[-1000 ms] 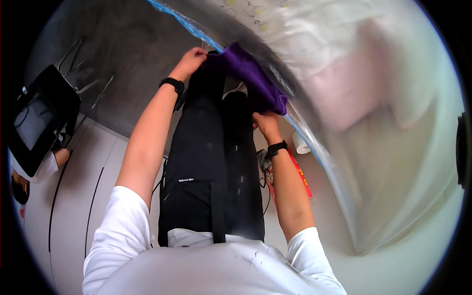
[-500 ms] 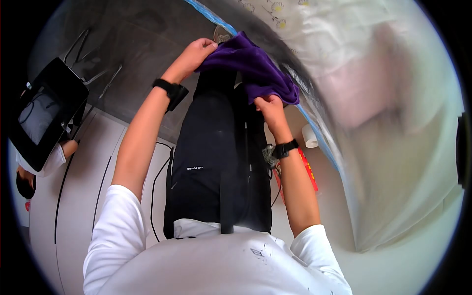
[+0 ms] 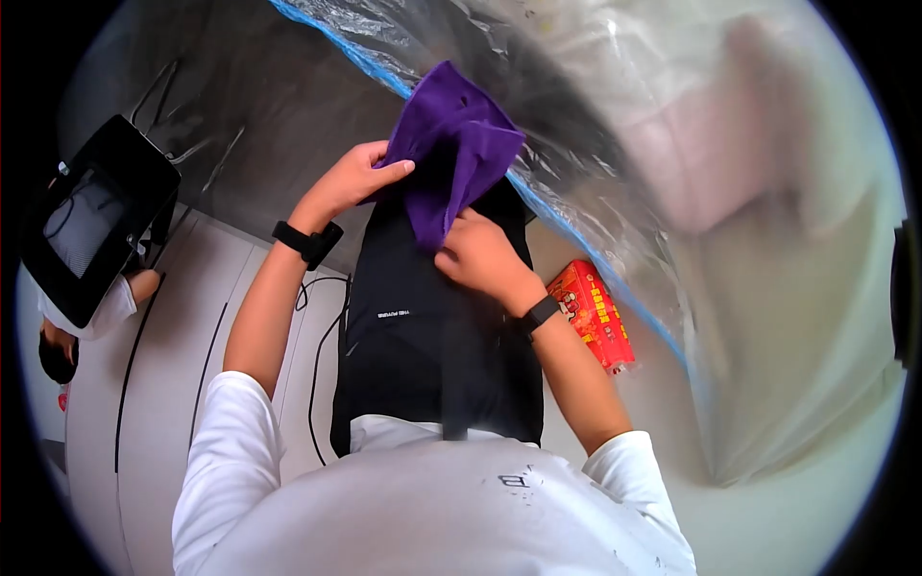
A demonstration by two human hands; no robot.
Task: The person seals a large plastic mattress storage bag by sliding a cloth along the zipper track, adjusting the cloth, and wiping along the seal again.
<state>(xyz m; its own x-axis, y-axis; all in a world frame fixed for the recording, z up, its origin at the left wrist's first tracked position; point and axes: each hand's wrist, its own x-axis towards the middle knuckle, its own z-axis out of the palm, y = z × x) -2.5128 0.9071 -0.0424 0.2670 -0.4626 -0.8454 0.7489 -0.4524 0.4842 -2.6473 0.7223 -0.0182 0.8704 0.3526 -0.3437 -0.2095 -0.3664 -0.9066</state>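
Note:
A purple cloth (image 3: 447, 139) hangs in folds above my lap, in front of the plastic sheet. My left hand (image 3: 363, 182) grips its left edge, thumb on top and the fingers behind the fabric. Lower down, my right hand (image 3: 480, 252) is closed on the bottom part of the cloth, close to the black trousers (image 3: 403, 355). The cloth's upper corner stands up toward the blue-edged plastic, its right corner sticking out. Fabric and palm hide some of the fingers of both hands.
A clear plastic sheet with a blue edge (image 3: 615, 269) slants across the right. Beside my right forearm lies a red packet (image 3: 594, 315). At left are a black framed seat back (image 3: 96, 226), a person's white sleeve (image 3: 106, 312) and a cable (image 3: 315, 374).
My right hand has moved left and down toward my lap, and my left hand slightly down. The cloth, spread sideways before, is now gathered and folded. More of the red packet shows.

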